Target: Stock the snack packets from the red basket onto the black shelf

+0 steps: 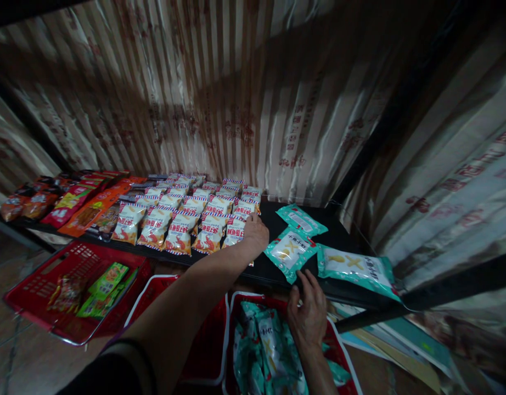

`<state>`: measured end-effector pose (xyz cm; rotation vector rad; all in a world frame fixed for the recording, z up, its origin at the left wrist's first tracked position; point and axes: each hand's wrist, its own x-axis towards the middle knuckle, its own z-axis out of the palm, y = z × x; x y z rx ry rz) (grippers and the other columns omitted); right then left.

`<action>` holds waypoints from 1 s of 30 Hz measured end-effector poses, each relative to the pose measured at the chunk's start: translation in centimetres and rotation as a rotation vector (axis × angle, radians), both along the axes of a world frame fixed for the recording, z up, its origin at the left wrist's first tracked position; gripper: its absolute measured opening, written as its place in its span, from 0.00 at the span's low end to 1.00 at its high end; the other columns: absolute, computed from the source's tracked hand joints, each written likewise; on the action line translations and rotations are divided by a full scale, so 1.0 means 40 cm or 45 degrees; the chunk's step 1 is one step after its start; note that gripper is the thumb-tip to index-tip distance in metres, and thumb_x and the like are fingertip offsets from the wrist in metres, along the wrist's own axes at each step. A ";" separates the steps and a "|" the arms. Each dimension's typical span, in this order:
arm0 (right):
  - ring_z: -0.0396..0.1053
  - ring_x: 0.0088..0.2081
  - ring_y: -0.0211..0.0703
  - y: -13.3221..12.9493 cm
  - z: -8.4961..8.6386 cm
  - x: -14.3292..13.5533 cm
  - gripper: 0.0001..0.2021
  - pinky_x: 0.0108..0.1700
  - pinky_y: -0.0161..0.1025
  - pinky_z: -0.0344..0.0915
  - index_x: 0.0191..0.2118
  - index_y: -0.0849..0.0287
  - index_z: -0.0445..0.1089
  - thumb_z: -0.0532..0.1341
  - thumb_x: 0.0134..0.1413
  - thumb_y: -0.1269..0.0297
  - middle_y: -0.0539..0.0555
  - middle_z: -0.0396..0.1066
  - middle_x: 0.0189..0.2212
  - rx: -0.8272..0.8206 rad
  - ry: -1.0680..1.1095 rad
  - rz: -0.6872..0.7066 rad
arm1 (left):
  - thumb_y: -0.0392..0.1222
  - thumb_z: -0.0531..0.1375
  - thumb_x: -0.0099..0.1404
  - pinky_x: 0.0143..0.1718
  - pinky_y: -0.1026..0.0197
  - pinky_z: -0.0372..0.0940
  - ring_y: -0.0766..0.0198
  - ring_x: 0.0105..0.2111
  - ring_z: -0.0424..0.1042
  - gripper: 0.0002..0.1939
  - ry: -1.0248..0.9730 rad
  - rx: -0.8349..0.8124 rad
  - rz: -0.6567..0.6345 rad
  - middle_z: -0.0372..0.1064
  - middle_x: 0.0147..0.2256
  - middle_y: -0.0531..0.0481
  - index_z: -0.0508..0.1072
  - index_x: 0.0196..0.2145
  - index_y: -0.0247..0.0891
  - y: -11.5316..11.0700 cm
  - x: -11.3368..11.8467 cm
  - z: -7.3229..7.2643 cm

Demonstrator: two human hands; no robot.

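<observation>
My left hand [256, 235] reaches over the shelf, its fingers curled against the right edge of a white-and-orange snack bag [235, 230] at the end of the front row. Part of that bag is covered by the hand. My right hand [308, 310] hangs over a red basket [344, 351], thumb and fingers apart, with nothing in it. Its fingertips are by the lower edge of a teal-and-white snack bag [291, 251]. Behind that bag lies another teal bag [303, 220], and a longer teal pack [355, 267] lies to the right. More teal bags [269, 345] fill the basket below.
The black shelf [263, 269] also carries several rows of white-and-orange bags [154, 226], orange packs [97, 208] and dark packs. Further red baskets [31, 288] stand below. Striped curtain [236, 99] hangs behind; a black post [360, 159] rises at right.
</observation>
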<state>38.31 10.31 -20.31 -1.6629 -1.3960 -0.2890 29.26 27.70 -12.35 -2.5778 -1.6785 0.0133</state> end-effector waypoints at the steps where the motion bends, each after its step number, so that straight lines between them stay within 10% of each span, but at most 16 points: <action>1: 0.61 0.53 0.55 -0.001 0.000 0.000 0.19 0.51 0.54 0.60 0.53 0.63 0.64 0.48 0.59 0.64 0.65 0.64 0.52 0.001 0.008 0.003 | 0.33 0.48 0.61 0.54 0.44 0.51 0.44 0.58 0.49 0.24 0.013 0.011 -0.003 0.62 0.55 0.34 0.69 0.53 0.26 0.001 0.001 0.001; 18: 0.63 0.52 0.55 -0.005 -0.010 0.005 0.18 0.48 0.53 0.62 0.53 0.62 0.63 0.49 0.60 0.65 0.65 0.64 0.53 0.036 -0.048 0.005 | 0.41 0.49 0.62 0.63 0.44 0.24 0.50 0.66 0.33 0.27 0.161 0.106 -0.108 0.45 0.65 0.41 0.63 0.58 0.31 0.069 0.005 0.037; 30: 0.66 0.48 0.56 -0.008 -0.010 0.015 0.18 0.44 0.53 0.64 0.54 0.60 0.63 0.47 0.62 0.62 0.65 0.67 0.50 0.075 -0.179 -0.047 | 0.43 0.54 0.60 0.63 0.42 0.25 0.50 0.66 0.36 0.24 0.198 0.073 -0.168 0.52 0.63 0.47 0.69 0.54 0.41 0.166 0.025 0.052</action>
